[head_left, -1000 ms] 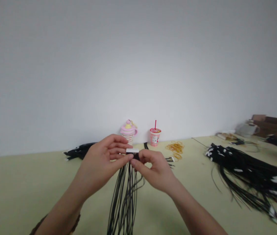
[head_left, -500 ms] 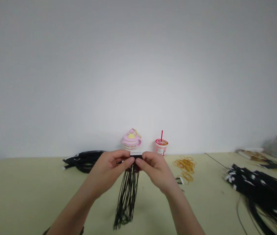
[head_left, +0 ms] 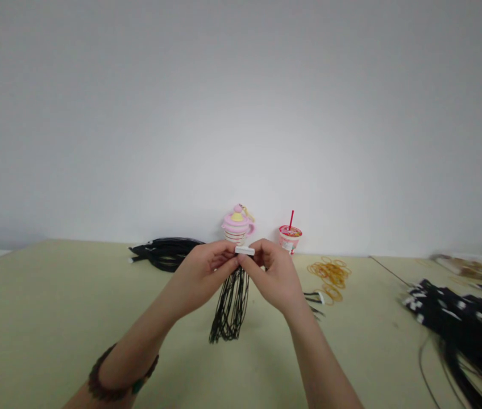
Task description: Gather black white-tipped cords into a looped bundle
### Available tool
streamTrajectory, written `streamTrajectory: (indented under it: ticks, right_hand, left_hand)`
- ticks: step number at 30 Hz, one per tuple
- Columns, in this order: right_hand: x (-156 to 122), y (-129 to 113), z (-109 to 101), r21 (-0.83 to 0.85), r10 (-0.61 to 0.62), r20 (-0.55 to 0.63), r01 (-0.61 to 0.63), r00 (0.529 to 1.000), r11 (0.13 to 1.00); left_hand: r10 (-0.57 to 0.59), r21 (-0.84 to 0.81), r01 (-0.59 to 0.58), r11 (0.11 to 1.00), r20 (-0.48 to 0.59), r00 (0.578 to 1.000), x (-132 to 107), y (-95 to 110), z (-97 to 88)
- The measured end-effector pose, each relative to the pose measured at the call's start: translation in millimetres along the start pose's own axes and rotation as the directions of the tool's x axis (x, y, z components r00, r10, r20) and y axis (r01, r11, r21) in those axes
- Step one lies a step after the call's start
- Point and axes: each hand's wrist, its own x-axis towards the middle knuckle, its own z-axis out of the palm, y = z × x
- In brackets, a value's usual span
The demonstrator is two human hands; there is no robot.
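Both hands meet above the pale green table point(head_left: 53, 318). My left hand point(head_left: 200, 276) and my right hand point(head_left: 275, 276) each pinch the top of a bundle of thin black wires point(head_left: 230, 304), where the small white connectors point(head_left: 245, 250) are lined up side by side. The wires hang down in a loose bunch, and their lower ends reach the table. Fingers of both hands are closed on the bundle's top.
Against the wall stand a pink cupcake-shaped toy point(head_left: 237, 222) and a small red cup with a straw point(head_left: 290, 237). A black wire bundle point(head_left: 164, 253) lies at the back left. Yellow rubber bands point(head_left: 329, 272) lie right of my hands. A big heap of black wires point(head_left: 462, 321) fills the right.
The hands have lifted the bundle, so less wire lies on the table and the bunch hangs shorter. The view has swung left and a bead bracelet on my left wrist now shows.
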Motion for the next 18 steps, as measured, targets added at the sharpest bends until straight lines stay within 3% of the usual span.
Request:
streamTrajectory:
  ticks: [4,7,8,10,12,15,18]
  right_hand:
    - [-0.2,-1.8,9.4,0.026,-0.029,-0.092,0.031,0.995,0.999]
    - [-3.6,-9.3,11.5,0.134,-0.001,-0.140,0.020,0.990,0.991]
    - [-5.2,-12.9,10.4,0.183,0.011,-0.162,0.018,0.987,0.983]
    - [-8.7,-21.1,3.7,0.277,0.025,-0.245,0.045,0.969,0.960]
    - [-12.4,-29.3,-9.4,0.368,0.023,-0.385,0.131,0.922,0.921]
    - [-17.1,-38.0,-38.3,0.423,0.021,-0.613,0.306,0.790,0.853]
    - [-19.5,-38.6,-66.6,0.420,0.044,-0.722,0.386,0.691,0.821]
  left_hand:
    - [0.019,-0.072,-0.019,0.997,-0.004,1.000,1.7,1.4,6.5]
    - [0.019,0.000,-0.019,1.000,-0.035,0.999,5.8,-4.9,17.6]
    - [0.006,-0.005,-0.006,1.000,-0.004,1.000,7.4,-11.1,21.9]
    - [-0.059,-0.112,0.082,0.990,0.194,0.979,10.9,-30.3,30.4]
    - [-0.101,-0.168,0.179,0.969,0.391,0.915,14.5,-55.2,37.8]
    - [-0.164,-0.159,0.214,0.964,0.282,0.945,20.8,-87.4,44.7]
    - [-0.217,-0.155,0.239,0.958,0.149,0.965,27.9,-97.9,42.9]
